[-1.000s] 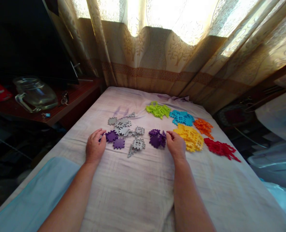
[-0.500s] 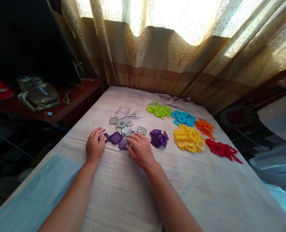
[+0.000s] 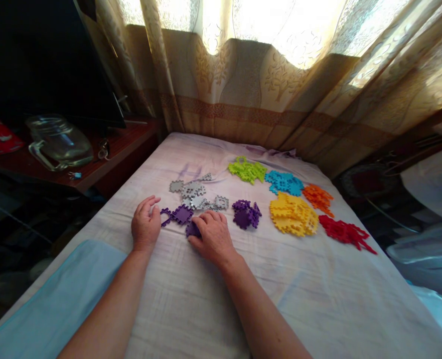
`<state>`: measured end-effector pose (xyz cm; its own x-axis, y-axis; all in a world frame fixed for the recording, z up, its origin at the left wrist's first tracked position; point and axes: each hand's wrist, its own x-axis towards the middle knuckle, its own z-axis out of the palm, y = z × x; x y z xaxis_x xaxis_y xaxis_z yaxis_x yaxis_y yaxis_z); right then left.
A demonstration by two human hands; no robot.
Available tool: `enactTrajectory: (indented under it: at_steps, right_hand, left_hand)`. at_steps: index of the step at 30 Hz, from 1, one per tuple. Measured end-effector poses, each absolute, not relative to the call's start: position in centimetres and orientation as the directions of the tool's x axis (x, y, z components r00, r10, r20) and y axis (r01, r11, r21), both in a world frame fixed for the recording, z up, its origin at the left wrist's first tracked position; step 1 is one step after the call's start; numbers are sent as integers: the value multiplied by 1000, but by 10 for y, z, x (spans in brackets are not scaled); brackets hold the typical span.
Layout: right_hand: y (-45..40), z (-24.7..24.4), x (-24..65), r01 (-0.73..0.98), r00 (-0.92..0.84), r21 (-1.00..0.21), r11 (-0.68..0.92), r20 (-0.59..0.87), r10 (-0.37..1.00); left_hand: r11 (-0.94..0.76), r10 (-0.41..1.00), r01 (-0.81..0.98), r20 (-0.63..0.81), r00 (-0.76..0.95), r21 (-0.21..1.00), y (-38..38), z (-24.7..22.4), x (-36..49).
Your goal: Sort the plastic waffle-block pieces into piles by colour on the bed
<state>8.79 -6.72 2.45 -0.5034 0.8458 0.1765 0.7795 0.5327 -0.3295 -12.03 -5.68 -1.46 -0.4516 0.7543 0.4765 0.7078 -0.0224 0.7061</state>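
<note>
My left hand (image 3: 146, 224) rests on the bed sheet with its fingers loosely apart and nothing in them. Just right of it lies a purple open-framed building piece (image 3: 165, 217), close to a solid purple notched square (image 3: 182, 214). My right hand (image 3: 214, 237) covers part of another purple toothed tile (image 3: 193, 229), its thumb and fingers closed at that tile's edge. Behind the hands spreads a loose heap of grey toothed pieces (image 3: 194, 192). Right of my right hand sits a small pile of purple pieces (image 3: 246, 215).
Farther right lie piles of yellow (image 3: 293, 214), lime green (image 3: 246, 170), blue (image 3: 283, 183), orange (image 3: 318, 198) and red pieces (image 3: 346, 233). A light blue cloth (image 3: 64, 289) covers the near left corner. On a side table stands a glass jug (image 3: 62, 142); curtains hang behind.
My right hand has shifted onto the purple tile and now covers more of it. My left hand has drawn slightly left, leaving the framed purple piece more visible.
</note>
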Motion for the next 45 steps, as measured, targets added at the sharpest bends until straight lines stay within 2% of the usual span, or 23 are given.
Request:
enactTrajectory:
  at_steps: [6, 13, 17, 22, 26, 30, 33, 38, 45]
  right_hand:
    - [-57, 37, 113, 774, -416, -383, 505, 293, 861]
    - [-31, 31, 179, 927, -49, -339, 163, 323, 945]
    - [-28, 26, 200, 949, 64, -313, 32, 291, 954]
    - [-27, 22, 205, 951, 75, -309, 19, 289, 954]
    - [-27, 21, 204, 948, 53, -315, 50, 312, 949]
    - [-26, 22, 207, 939, 53, -339, 61, 317, 947]
    - [-26, 24, 209, 929, 68, -366, 63, 334, 940]
    - [-24, 25, 208, 909, 49, -400, 121, 389, 920]
    - [-26, 28, 195, 888, -12, -420, 189, 388, 922]
  left_hand:
    - [-29, 757, 703, 475, -449, 711, -56, -14, -121]
    - [-37, 781, 713, 465, -417, 701, -56, -13, -120]
    - [-67, 825, 765, 466, -318, 640, -56, -12, -119]
    - [-105, 861, 845, 473, -186, 524, -57, -15, -112]
    - [-115, 906, 909, 417, -68, 400, -62, -18, -103]
    - [-118, 930, 928, 366, -22, 355, -66, -17, -99]
    - [-110, 931, 918, 363, -39, 381, -65, -16, -100]
    - [-68, 921, 850, 361, -148, 523, -60, -12, -105]
    - [-90, 859, 761, 437, -266, 642, -60, -7, -111]
